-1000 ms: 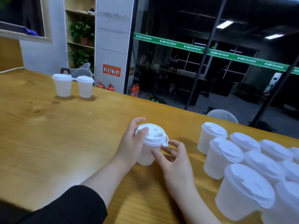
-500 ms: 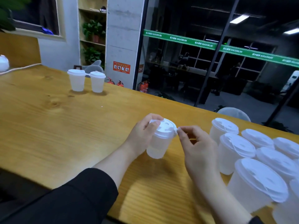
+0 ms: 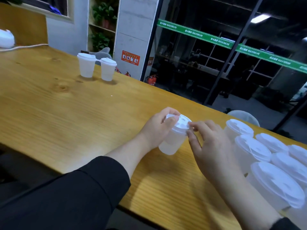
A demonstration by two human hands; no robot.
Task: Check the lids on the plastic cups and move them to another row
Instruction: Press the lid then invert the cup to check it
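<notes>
Cup (image 3: 172, 138) in hand sits tilted mid-table, left hand (image 3: 156, 128) curled round its side and lid (image 3: 181, 124), right hand (image 3: 207, 143) pinching the lid's rim. Two lidded cups (image 3: 96, 68) already stand far off in the new row, while a crowded cluster (image 3: 269, 155) at right looks still unchecked, so most work remains.

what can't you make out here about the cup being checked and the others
Head view only:
- Held cup: left hand covers its near side; lid seal there hidden.
- Right hand fingers are motion-blurred at the lid rim.
- Clustered cups: right edge cuts them off; count unknown.
- Two far cups: lid fit too small.
</notes>
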